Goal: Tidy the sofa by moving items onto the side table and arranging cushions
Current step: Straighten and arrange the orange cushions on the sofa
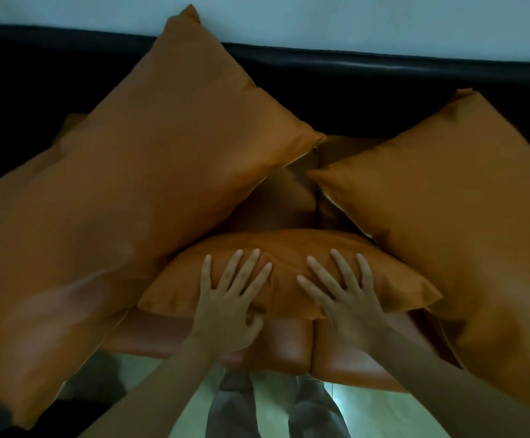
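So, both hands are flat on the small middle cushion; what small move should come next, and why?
Probably lift both hands away. The left hand and right hand lie open on the middle cushion, which already sits centred between the left cushion and right cushion.

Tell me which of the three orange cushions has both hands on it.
The small middle cushion, lying at the seat's front edge. Both hands press flat on it; the two larger cushions lean untouched at either side.
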`<state>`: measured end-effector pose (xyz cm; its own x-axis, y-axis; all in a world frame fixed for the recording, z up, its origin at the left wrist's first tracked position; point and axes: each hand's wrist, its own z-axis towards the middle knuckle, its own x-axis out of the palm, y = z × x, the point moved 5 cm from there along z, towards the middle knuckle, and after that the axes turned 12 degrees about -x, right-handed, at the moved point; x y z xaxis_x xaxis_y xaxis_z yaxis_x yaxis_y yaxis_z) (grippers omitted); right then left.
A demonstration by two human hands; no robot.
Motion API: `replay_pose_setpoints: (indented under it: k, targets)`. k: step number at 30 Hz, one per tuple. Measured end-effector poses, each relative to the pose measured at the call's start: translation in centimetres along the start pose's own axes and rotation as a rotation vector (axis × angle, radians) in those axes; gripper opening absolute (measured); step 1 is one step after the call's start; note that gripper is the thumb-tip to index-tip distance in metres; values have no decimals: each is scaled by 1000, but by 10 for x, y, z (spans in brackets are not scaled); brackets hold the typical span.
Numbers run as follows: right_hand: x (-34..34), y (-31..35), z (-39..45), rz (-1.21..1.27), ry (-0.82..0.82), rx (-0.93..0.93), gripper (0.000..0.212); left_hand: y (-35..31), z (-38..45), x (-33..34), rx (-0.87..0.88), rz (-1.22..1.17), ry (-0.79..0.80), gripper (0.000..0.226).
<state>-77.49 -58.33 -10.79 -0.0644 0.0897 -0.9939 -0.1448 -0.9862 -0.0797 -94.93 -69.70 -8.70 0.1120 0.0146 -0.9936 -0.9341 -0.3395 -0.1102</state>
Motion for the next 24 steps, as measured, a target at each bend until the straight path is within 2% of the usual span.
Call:
replay_pose_setpoints:
  k: [1,3,5,7,10,16,19,22,24]
  targets:
    - [3,-1,0,-4,9,-57,89,2,3,4,10,13,-7,86]
    - [5,-7,5,-3,14,-130,82,8,11,14,50,75,4,100]
    - [8,-20,18,31,90,-124,82,16,26,23,61,163,46,112]
    - [12,-37,36,41,187,-65,91,19,47,25,29,215,70,114]
    - [9,-51,56,62,274,-7,93,15,63,20,15,236,79,104]
    - [-4,-42,49,108,299,-39,77,7,45,6,45,220,-15,85]
    - [-9,-39,41,99,294,-98,58,2,35,-2,42,204,-30,78]
    - [-18,-35,35,103,299,-184,52,0,16,-11,45,186,-41,69]
    - [-21,-28,34,98,319,-244,51,2,-2,-9,1,154,1,72]
